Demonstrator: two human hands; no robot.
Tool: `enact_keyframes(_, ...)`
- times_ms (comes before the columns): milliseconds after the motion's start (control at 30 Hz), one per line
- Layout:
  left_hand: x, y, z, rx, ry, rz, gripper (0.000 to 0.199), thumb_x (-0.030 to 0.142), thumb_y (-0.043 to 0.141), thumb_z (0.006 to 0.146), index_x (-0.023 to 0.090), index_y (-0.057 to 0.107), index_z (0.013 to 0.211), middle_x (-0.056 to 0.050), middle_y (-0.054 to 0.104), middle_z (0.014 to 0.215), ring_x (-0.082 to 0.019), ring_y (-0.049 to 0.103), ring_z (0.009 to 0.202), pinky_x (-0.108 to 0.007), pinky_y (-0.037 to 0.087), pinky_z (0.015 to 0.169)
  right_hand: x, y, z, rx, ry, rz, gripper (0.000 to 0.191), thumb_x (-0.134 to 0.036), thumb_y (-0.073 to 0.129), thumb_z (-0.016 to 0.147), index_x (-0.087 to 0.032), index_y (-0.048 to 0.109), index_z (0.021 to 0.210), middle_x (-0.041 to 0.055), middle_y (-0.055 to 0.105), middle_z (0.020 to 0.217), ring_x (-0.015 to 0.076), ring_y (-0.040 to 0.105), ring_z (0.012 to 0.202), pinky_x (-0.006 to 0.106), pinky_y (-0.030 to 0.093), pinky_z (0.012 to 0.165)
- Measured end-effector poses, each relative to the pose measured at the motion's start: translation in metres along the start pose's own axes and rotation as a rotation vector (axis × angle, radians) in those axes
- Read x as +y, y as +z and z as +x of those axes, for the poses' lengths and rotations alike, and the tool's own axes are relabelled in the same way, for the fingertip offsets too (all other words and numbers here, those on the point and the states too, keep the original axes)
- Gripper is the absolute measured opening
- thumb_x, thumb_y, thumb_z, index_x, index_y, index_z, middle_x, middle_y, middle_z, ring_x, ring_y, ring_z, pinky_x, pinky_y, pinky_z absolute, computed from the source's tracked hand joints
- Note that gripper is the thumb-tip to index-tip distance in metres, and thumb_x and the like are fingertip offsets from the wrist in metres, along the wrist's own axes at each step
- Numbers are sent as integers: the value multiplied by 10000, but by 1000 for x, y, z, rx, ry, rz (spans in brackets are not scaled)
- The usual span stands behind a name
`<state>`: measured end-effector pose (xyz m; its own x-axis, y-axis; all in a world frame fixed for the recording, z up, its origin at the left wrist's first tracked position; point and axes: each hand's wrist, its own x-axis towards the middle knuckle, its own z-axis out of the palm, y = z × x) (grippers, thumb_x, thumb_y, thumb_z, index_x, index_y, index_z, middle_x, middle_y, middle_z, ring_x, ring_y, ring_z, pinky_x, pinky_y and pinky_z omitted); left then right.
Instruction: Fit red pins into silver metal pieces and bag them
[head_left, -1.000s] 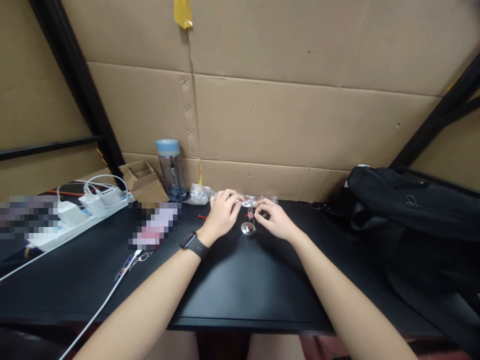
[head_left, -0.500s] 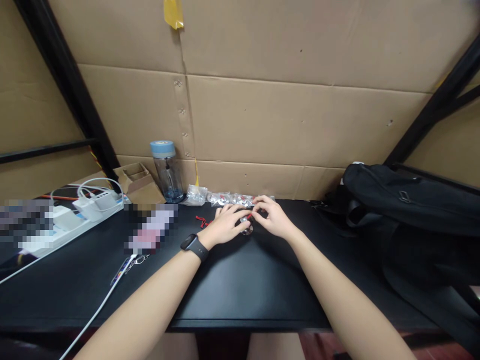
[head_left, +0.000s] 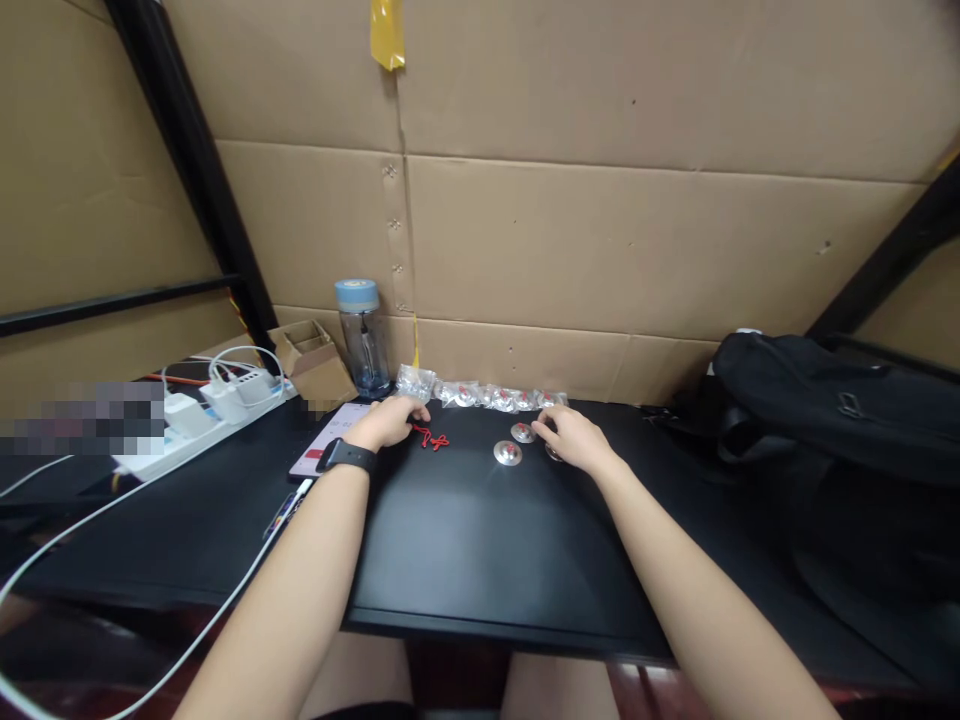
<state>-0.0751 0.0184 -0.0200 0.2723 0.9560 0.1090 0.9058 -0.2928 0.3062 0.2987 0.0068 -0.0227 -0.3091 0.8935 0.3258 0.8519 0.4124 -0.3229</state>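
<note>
My left hand (head_left: 394, 421) is curled low over the table, its fingertips at a knotted red cord (head_left: 435, 440) whose left end runs in under them. Over to the right, my right hand (head_left: 574, 437) is bent with thumb and forefinger a little apart. Beneath it a shiny silver disc (head_left: 553, 453) shows only in part; whether the fingers touch it is hidden. Two more round metal discs with raised, red-marked middles lie flat: a nearer disc (head_left: 508, 454) and a farther disc (head_left: 522, 433), close to my right fingertips.
Clear plastic packets (head_left: 499, 398) with silver and red contents line the cardboard wall (head_left: 540, 250). At left stand a blue-lidded bottle (head_left: 363, 345), an opened carton (head_left: 315, 365), a phone (head_left: 324, 445) and a power strip (head_left: 225, 418) with white cables. A black bag (head_left: 832, 450) fills the right side.
My hands have moved apart, the left toward the phone and the right slightly rightward. Discs that were mostly covered by my hands now lie uncovered on the table. The view has shifted a little left.
</note>
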Motion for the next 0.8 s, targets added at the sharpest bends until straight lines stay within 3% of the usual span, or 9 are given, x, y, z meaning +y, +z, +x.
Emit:
enact_keyframes(167, 4, 4, -1, 17, -21, 11, 196, 276, 677, 772, 254, 736, 958, -20, 743, 943, -202, 671, 893, -260, 455, 757, 27, -18, -6, -226, -16, 132, 428, -345, 845, 636, -217, 746, 1032, 84, 735, 1004, 246, 678, 888, 327, 505, 787)
enact_keyframes(333, 14, 5, -1, 54, 16, 32, 121, 265, 678, 778, 260, 742, 880, -24, 732, 959, -227, 650, 951, -273, 429, 753, 34, -25, -8, -250, -3, 277, 386, -231, 838, 577, -226, 771, 957, 31, 749, 847, 209, 682, 773, 296, 522, 707)
enact_keyframes(467, 22, 3, 0, 103, 52, 42, 100, 225, 614, 832, 228, 689, 766, -34, 731, 912, -228, 645, 925, -288, 423, 776, 28, -28, -9, -209, 3, 237, 323, -186, 811, 565, -228, 764, 882, 15, 749, 836, 185, 673, 717, 271, 509, 664)
enact_keyframes(600, 46, 2, 0, 201, 141, -17, 164, 260, 487, 951, 223, 644, 919, -44, 721, 977, -207, 647, 921, -295, 439, 821, 22, -30, -10, -136, -12, 242, 294, -191, 771, 604, -220, 743, 895, 13, 746, 835, 175, 666, 696, 268, 505, 655)
enact_keyframes(700, 72, 9, 0, 281, 301, -231, 191, 313, 472, 984, 206, 627, 952, -47, 715, 954, -195, 652, 893, -290, 465, 827, 12, -28, -8, 9, -38, 331, 306, -237, 769, 640, -217, 731, 943, 22, 741, 871, 192, 678, 772, 283, 517, 689)
enact_keyframes(800, 93, 20, -1, 305, 354, -395, 215, 329, 487, 988, 200, 646, 1053, -45, 722, 981, -188, 662, 883, -300, 493, 833, -8, -19, -5, 166, -74, 484, 339, -269, 766, 669, -225, 707, 1000, 38, 739, 979, 207, 693, 860, 303, 530, 727)
